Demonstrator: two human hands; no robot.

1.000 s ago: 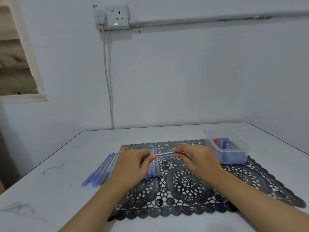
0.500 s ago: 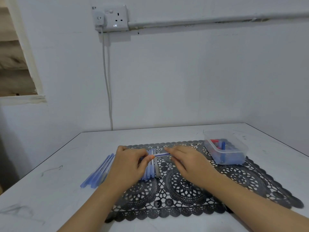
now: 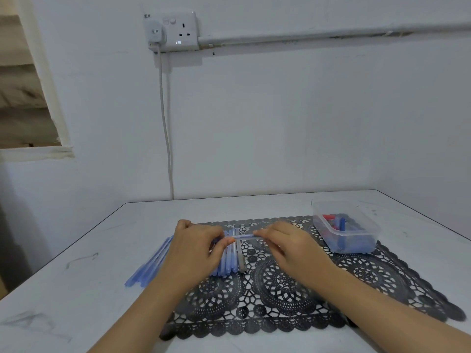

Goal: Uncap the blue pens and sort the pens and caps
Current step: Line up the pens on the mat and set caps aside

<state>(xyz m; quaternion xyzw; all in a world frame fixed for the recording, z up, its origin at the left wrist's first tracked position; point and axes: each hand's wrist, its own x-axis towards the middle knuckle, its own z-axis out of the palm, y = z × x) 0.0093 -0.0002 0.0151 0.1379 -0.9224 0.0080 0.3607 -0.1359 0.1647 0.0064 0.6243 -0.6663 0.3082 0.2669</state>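
A blue pen (image 3: 243,236) lies crosswise between my two hands, just above the black lace mat (image 3: 293,289). My left hand (image 3: 196,250) pinches its left end and my right hand (image 3: 288,247) pinches its right end. Under the pen, several blue pens (image 3: 228,261) lie side by side on the mat, partly hidden by my left hand. Another bunch of blue pens (image 3: 150,263) lies on the white table to the left of the mat. A clear plastic box (image 3: 356,234) at the mat's far right corner holds blue caps and a red one.
The white table (image 3: 76,289) ends at a white wall behind. A wall socket (image 3: 173,30) with a cable hanging down sits above the table's back edge. An opening in the wall is at the far left.
My right hand has moved left along the pen, closer to my left hand. The pen stays held between both hands over the row of pens.
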